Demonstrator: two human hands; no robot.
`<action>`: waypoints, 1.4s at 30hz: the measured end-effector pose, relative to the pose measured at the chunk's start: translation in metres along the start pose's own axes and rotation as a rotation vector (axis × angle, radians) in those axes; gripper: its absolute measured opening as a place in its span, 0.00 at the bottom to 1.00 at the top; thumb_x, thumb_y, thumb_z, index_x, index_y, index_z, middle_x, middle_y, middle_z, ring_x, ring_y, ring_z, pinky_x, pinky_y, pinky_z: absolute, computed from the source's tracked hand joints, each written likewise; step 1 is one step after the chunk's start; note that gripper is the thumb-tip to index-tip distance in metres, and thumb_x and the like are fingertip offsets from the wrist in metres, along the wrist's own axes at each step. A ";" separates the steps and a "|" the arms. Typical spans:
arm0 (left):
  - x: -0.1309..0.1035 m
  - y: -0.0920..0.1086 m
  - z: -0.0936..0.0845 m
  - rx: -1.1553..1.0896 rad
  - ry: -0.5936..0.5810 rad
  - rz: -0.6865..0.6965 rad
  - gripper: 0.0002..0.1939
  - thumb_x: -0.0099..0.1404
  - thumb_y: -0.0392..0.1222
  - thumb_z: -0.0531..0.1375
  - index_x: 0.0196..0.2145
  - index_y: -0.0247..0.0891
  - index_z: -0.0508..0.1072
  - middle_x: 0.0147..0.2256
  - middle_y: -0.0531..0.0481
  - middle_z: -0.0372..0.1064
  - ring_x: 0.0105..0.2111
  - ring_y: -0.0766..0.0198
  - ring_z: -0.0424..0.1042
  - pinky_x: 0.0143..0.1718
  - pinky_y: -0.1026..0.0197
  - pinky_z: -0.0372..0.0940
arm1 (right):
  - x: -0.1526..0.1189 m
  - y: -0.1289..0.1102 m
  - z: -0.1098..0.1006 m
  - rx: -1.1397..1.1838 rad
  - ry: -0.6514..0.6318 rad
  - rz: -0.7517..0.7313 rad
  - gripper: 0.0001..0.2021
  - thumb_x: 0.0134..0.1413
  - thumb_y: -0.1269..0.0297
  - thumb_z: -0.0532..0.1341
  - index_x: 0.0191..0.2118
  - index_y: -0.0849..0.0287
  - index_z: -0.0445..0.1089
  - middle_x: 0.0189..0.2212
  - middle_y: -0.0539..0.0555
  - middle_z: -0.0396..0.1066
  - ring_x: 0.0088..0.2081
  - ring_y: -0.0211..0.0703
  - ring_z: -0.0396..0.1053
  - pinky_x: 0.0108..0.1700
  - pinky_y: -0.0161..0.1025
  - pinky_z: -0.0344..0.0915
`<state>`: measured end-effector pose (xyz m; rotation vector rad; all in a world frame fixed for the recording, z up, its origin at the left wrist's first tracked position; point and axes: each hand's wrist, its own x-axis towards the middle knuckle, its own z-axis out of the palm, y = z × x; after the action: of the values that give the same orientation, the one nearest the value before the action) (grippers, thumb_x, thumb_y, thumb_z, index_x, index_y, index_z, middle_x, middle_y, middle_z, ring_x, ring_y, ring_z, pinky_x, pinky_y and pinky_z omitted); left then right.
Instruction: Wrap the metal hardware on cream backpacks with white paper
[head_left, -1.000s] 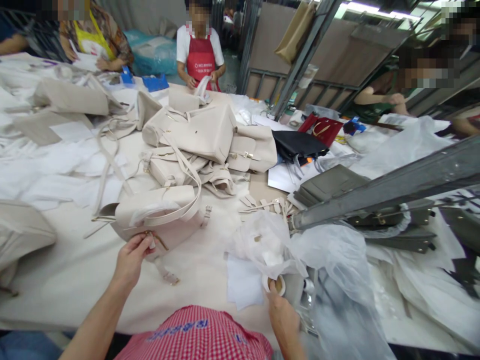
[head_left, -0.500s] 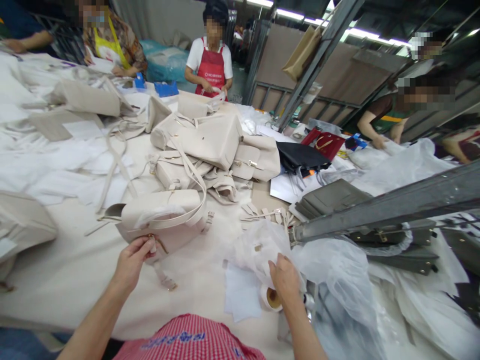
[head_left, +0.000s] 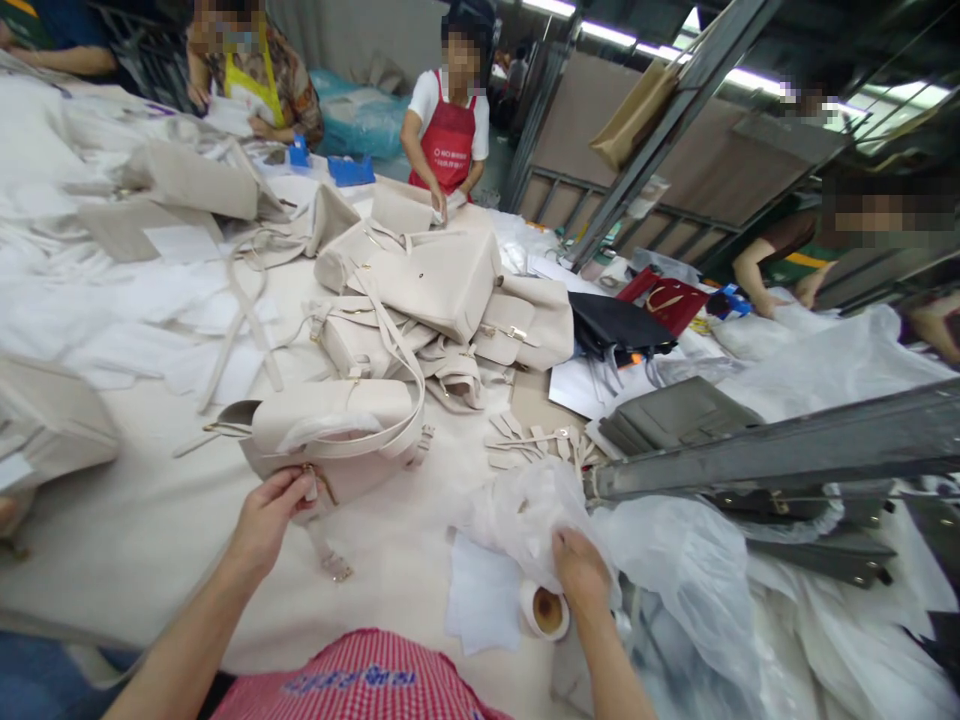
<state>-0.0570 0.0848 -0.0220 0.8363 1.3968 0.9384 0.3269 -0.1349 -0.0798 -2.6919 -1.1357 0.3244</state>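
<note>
Table (head_left: 150, 540) w/ cream bags (head_left: 420, 280), paper sheets (head_left: 480, 590).

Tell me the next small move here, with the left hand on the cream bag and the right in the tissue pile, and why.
Probably lift a tissue sheet toward the cream bag: the right hand already grips the tissue, while the left hand pinches the bag's clasp.
</note>
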 end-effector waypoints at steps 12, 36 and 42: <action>-0.008 0.008 0.004 -0.088 -0.005 -0.064 0.20 0.34 0.49 0.75 0.26 0.35 0.79 0.26 0.51 0.74 0.28 0.65 0.69 0.28 0.65 0.66 | -0.030 -0.007 -0.050 0.579 -0.119 0.175 0.19 0.41 0.42 0.61 0.20 0.53 0.60 0.24 0.53 0.74 0.34 0.53 0.74 0.34 0.42 0.67; -0.018 0.012 -0.015 -0.240 -0.181 -0.250 0.21 0.40 0.49 0.74 0.28 0.33 0.75 0.26 0.46 0.75 0.27 0.64 0.71 0.29 0.63 0.63 | -0.056 -0.232 -0.020 1.151 -0.862 -0.045 0.21 0.37 0.54 0.72 0.36 0.56 0.66 0.25 0.48 0.70 0.27 0.39 0.67 0.31 0.36 0.65; -0.019 0.011 -0.022 -0.276 -0.181 -0.317 0.20 0.39 0.48 0.74 0.27 0.33 0.76 0.24 0.47 0.74 0.26 0.64 0.71 0.28 0.63 0.61 | -0.055 -0.268 0.011 0.956 -0.911 -0.259 0.10 0.40 0.60 0.66 0.29 0.59 0.70 0.18 0.45 0.64 0.20 0.36 0.60 0.24 0.35 0.57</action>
<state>-0.0787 0.0708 -0.0048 0.4626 1.1685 0.7672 0.1049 0.0095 -0.0121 -1.5031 -1.0545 1.6405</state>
